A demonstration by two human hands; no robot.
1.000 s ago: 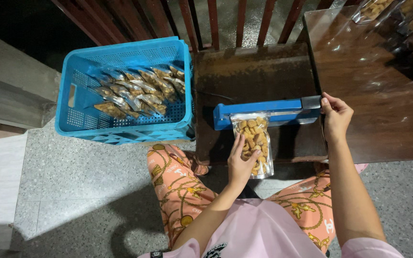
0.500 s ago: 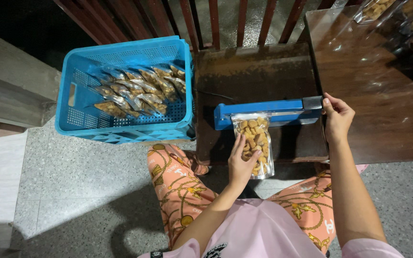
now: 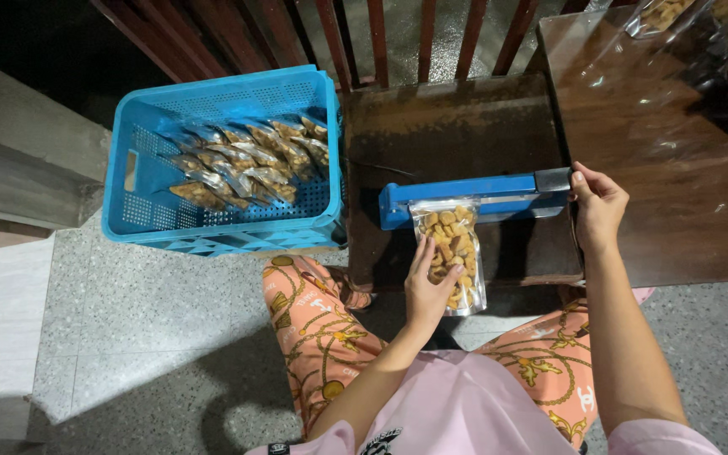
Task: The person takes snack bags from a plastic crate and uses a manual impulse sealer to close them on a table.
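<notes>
While the person sits at the low dark desk [image 3: 457, 126], the left hand [image 3: 429, 291] lies flat with fingers spread along the left edge of a clear bag of snacks [image 3: 450, 253], steadying it. Bag position: top edge tucked under the arm of the blue sealer [image 3: 473, 198], lower part hanging off the front edge of the desk, over the lap. Right hand [image 3: 598, 202] is curled closed around the grey handle end of the sealer arm, pressing on it.

Handling note, judged from looks: bag is thin, glossy film, so likely slick and floppy; contents are loose small pieces, light but crushable. Best held at the side seam or the empty strip near the top, flat-fingered, not squeezed across the middle.

Left of the desk, touching it, stands a blue plastic crate [image 3: 128, 168] with similar filled bags [image 3: 246, 160] laid in overlapping rows. A larger brown table [image 3: 676, 185] sits to the right, with more clear packets at its far corner. Floor is speckled grey stone.
</notes>
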